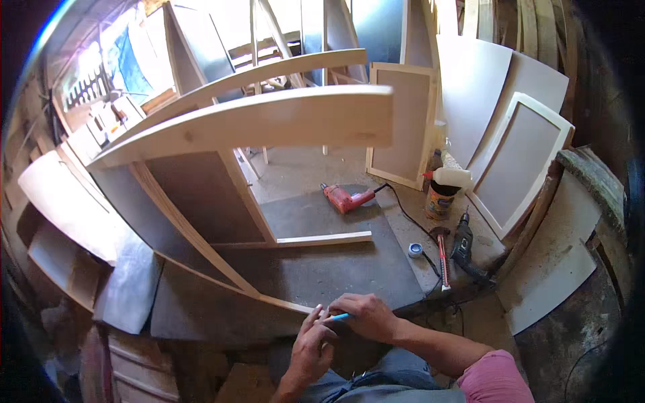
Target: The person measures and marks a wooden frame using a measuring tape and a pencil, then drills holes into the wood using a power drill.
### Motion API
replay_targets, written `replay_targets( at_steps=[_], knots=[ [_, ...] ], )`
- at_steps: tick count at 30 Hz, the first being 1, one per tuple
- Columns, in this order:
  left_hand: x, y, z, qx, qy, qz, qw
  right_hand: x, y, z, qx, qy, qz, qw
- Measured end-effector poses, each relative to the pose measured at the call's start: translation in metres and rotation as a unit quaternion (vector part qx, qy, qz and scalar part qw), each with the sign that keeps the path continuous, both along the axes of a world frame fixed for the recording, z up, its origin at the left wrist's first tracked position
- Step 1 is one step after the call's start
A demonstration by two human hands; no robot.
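Note:
A slim blue pencil-like stick (pixel 341 317) is pinched in my right hand (pixel 369 318), close to the end of a pale wooden rail (pixel 285 304). My left hand (pixel 312 349) is at the same rail end, its fingers closed around the tip; the grip is partly hidden. The rail belongs to a light wooden frame with a dark panel (pixel 201 195), standing on the grey worktable (pixel 322 272). Two long curved-looking boards, the nearer one (pixel 269 121) wider, stretch across its top. A shorter lower rail (pixel 324 238) runs to the right on the frame's far side.
A red drill (pixel 346 199) lies on the table beyond the frame. To the right are a black drill (pixel 463 243), a hammer (pixel 442 258), a small blue-and-white round item (pixel 416 250), a can (pixel 438 201) and a white bottle (pixel 451 177). Framed panels (pixel 521 158) lean behind; cords trail across.

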State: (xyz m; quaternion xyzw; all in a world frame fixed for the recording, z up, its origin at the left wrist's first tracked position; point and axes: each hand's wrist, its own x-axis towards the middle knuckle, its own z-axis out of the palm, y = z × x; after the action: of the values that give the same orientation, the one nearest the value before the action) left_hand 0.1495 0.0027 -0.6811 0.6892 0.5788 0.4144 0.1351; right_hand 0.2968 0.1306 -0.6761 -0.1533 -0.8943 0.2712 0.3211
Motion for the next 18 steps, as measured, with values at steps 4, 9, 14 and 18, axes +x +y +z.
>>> replay_targets(
  at_steps=[4,9,14,18],
  knots=[
    [0.009,0.011,-0.006,-0.048,-0.054,0.003,0.997,0.009,0.008,-0.013,0.058,-0.056,-0.027,0.996],
    [0.020,0.031,-0.019,-0.056,-0.083,-0.022,0.995,0.023,0.019,-0.028,0.026,-0.062,-0.038,0.997],
    [0.041,0.045,-0.021,-0.113,-0.299,0.009,0.948,0.044,0.024,-0.041,-0.090,-0.046,-0.014,0.995],
    [0.050,0.062,-0.016,-0.101,-0.311,0.157,0.932,0.061,0.032,-0.062,-0.157,0.029,-0.015,0.987]
  ],
)
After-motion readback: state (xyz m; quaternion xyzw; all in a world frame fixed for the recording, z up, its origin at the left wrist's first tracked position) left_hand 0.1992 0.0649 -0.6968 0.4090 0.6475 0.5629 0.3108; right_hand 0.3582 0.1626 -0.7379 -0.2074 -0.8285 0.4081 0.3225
